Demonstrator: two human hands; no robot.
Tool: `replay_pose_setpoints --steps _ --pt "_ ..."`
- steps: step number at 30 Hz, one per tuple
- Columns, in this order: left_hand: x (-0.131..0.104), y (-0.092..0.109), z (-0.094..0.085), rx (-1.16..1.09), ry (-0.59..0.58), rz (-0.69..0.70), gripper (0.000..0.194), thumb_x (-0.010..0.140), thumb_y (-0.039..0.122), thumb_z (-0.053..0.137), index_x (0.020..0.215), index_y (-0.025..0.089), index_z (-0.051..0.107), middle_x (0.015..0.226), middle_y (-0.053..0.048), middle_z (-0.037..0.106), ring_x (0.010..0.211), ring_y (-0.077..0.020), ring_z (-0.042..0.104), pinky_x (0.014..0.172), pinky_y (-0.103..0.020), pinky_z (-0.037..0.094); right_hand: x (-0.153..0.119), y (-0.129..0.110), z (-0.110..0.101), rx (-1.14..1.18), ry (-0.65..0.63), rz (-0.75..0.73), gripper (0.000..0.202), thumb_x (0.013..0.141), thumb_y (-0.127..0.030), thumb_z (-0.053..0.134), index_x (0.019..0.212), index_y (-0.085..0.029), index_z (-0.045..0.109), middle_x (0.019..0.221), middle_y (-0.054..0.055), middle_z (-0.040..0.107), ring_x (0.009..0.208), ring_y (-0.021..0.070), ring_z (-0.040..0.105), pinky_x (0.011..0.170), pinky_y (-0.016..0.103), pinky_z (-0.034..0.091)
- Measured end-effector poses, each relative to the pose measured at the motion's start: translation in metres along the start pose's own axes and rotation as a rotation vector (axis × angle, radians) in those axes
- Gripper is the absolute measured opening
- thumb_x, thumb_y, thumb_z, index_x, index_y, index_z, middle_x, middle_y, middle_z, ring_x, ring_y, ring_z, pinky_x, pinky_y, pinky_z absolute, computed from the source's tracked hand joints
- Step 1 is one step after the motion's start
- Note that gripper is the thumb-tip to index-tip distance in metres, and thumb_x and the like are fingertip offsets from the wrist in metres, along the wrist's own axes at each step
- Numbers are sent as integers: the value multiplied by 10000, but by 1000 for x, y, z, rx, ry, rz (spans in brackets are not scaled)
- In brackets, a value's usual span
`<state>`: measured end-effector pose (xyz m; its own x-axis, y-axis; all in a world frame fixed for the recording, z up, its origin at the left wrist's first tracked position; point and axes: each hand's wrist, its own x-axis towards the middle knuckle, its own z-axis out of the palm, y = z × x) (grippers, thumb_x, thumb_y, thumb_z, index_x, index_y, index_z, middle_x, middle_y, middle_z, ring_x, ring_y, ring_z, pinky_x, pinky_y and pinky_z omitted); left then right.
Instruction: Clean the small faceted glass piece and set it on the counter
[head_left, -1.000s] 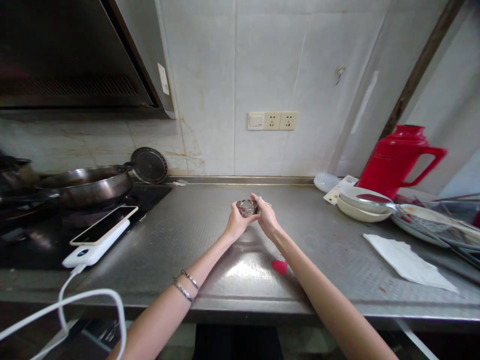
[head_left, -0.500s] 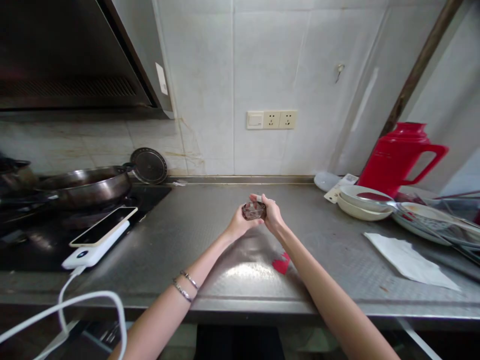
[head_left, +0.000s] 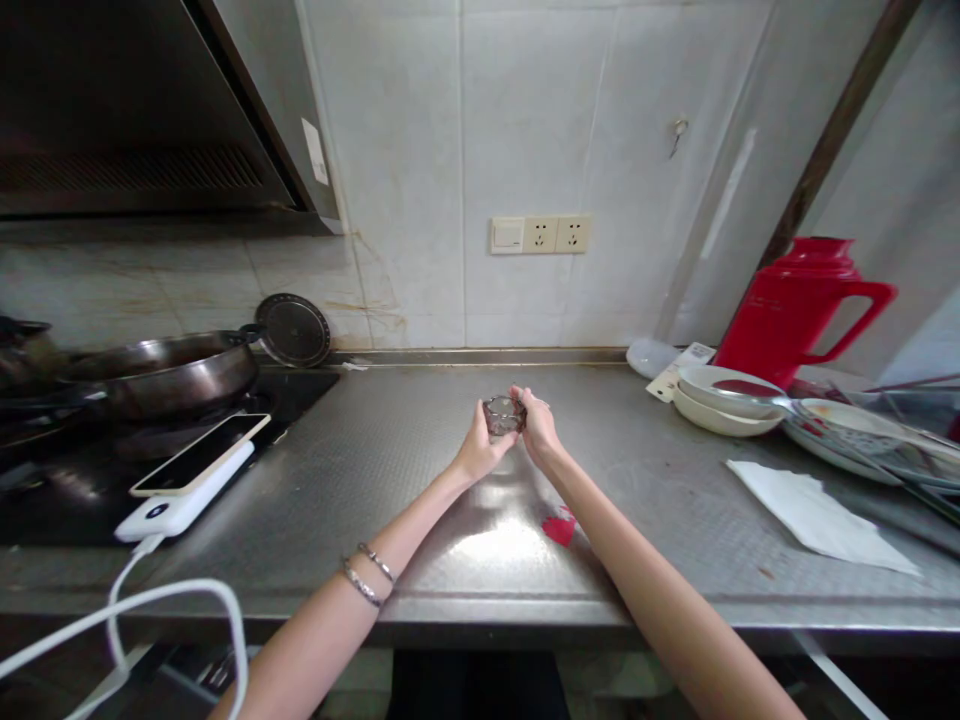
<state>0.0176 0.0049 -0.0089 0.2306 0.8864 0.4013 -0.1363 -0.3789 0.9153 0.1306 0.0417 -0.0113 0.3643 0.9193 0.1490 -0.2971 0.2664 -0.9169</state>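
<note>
A small see-through dark glass dish (head_left: 503,414) is held up over the middle of the steel counter, its rim facing me at a slant. My left hand (head_left: 480,448) grips it from the left, thumb and fingers around the side. On the other side, the fingers of my right hand (head_left: 537,426) are closed against its edge. Part of the dish's right side is hidden by those fingers. Something small and pale shows at the right fingers, too small to make out. A red heart-shaped patch (head_left: 559,527) lies on the counter beside my right forearm.
At left, a phone (head_left: 202,455) rests on a white power bank (head_left: 187,492) with a cable, near a steel pan (head_left: 169,380) on the hob. To the right are a napkin (head_left: 817,515), stacked bowls (head_left: 727,415), plates and a red thermos jug (head_left: 799,310).
The dish has tipped so more of its rim shows, and it has shifted slightly left and up. My right fingers have moved along its edge. The whole view has shifted a little.
</note>
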Motion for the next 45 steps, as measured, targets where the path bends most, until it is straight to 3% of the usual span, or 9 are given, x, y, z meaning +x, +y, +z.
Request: replay_pose_setpoints --steps 3,6,11,18,24,31,36,40,45 --pt "2 2 0 -78 -52 -38 478 651 267 764 1039 158 506 1111 -119 630 1067 -241 593 998 -420 417 5 -11 -5 70 -35 35 301 735 -427 576 783 -166 716 916 69 732 931 228 645 808 322 490" --pt "3 3 -2 -31 1 -109 555 551 247 829 1011 142 537 1018 -98 662 971 -238 629 943 -418 454 2 -21 -6 84 -147 72 280 756 -401 576 769 -164 724 911 83 736 953 236 649 850 342 483" --pt "4 5 -5 -59 -45 -123 618 499 230 852 1022 135 537 1010 -92 661 949 -222 627 931 -403 455 -8 -23 0 111 -272 124 290 771 -413 581 798 -161 723 926 96 733 967 251 654 881 374 481" --pt "11 -9 -11 176 203 -74 799 406 253 890 1060 148 444 1045 -109 596 1009 -251 588 942 -443 422 -10 -2 6 -10 -139 19 368 762 -487 548 873 -174 707 1011 69 712 1008 237 624 915 356 447" --pt "6 -13 -11 314 332 -13 753 433 255 865 1042 159 433 1087 -121 558 1086 -278 543 970 -456 391 -15 17 13 -24 -140 -17 358 757 -470 539 916 -201 714 1060 34 698 1029 202 599 933 312 423" --pt "7 -6 -8 195 12 -31 469 679 240 725 1076 149 493 1073 -123 640 989 -243 619 932 -420 455 8 10 -2 32 -28 30 350 709 -484 577 797 -174 711 917 45 729 905 218 636 817 324 478" --pt "10 1 -11 113 14 -87 562 571 255 817 1054 125 561 1024 -118 672 908 -240 649 890 -410 484 6 -7 -7 64 -102 83 368 730 -501 566 809 -173 712 906 68 733 808 233 667 715 342 510" --pt "10 3 -12 -57 -92 -96 588 530 279 839 1029 114 575 997 -109 673 916 -231 641 899 -405 469 -5 -14 -1 122 -191 124 352 737 -477 582 773 -157 724 882 87 738 808 244 675 733 352 519" --pt "10 -7 -13 -63 -64 -66 673 523 273 842 1081 137 492 1036 -101 639 949 -220 625 921 -413 453 -10 -14 2 135 -200 86 360 739 -486 581 810 -163 723 908 79 732 848 241 670 802 370 503"
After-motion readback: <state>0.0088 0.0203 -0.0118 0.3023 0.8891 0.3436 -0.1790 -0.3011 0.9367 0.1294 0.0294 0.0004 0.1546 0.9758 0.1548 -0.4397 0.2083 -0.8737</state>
